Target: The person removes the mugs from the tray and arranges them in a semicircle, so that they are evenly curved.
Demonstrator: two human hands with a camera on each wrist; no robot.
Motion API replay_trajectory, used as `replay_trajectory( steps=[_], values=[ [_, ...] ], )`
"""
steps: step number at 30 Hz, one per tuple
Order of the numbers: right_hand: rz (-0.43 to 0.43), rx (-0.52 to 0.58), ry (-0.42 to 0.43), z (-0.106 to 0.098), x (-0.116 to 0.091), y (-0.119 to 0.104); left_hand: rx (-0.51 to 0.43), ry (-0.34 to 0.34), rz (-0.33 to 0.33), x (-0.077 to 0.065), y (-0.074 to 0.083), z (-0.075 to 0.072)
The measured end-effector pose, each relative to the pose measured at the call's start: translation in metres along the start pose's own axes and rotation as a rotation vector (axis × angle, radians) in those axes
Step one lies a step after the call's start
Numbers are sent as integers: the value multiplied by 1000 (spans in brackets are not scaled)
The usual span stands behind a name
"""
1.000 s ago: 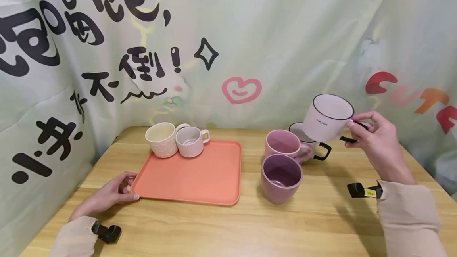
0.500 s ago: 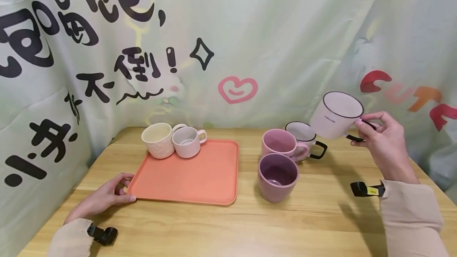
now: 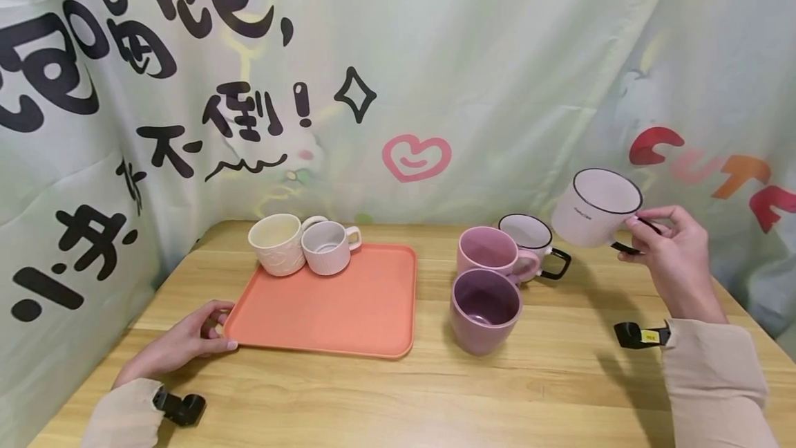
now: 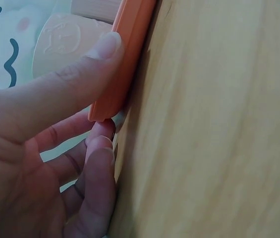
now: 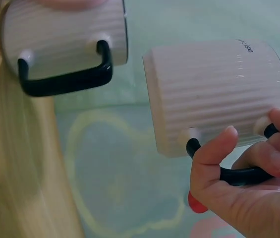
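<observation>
My right hand grips the black handle of a white ribbed mug with a dark rim, held in the air, slightly tilted. In the right wrist view, the fingers curl round that handle. At left, my left hand pinches the near left corner of an orange tray; in the left wrist view the thumb lies on the tray's rim and the fingers curl beneath the corner. A cream mug and a small grey-white ribbed mug stand at the tray's far left.
Right of the tray stand a purple cup, a pink mug behind it, and another white mug with a black handle. They are close together on the wooden table. A printed curtain hangs behind the table.
The white mug in my right hand has moved to the right, away from the standing white mug, and dipped a little in the last half second. My left hand stays at the tray corner.
</observation>
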State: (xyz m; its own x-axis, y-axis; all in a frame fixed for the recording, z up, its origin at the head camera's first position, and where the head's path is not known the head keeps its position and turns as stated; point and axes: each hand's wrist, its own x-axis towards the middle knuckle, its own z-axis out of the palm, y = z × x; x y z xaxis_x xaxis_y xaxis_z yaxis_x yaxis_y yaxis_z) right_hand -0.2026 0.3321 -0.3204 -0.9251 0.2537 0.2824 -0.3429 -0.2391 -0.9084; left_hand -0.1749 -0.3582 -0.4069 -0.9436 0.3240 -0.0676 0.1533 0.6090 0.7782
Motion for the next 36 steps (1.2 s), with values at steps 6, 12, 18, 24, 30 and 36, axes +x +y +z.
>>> replay_trajectory(
  steps=[6,12,18,24,30,36],
  values=[
    [26,25,5,-7,2,7,6,0,2,0,0,0],
    [44,18,5,-14,3,16,1,5,-6,1,0,1],
    [114,-18,16,-20,5,27,-13,-6,-18,2,0,0],
    [179,-75,-12,-25,5,36,7,5,-12,1,-2,0],
    [224,-102,-24,-24,7,42,6,5,-13,1,-1,-1],
    [298,-135,-86,-30,7,47,9,5,-5,0,-1,-1]
  ],
)
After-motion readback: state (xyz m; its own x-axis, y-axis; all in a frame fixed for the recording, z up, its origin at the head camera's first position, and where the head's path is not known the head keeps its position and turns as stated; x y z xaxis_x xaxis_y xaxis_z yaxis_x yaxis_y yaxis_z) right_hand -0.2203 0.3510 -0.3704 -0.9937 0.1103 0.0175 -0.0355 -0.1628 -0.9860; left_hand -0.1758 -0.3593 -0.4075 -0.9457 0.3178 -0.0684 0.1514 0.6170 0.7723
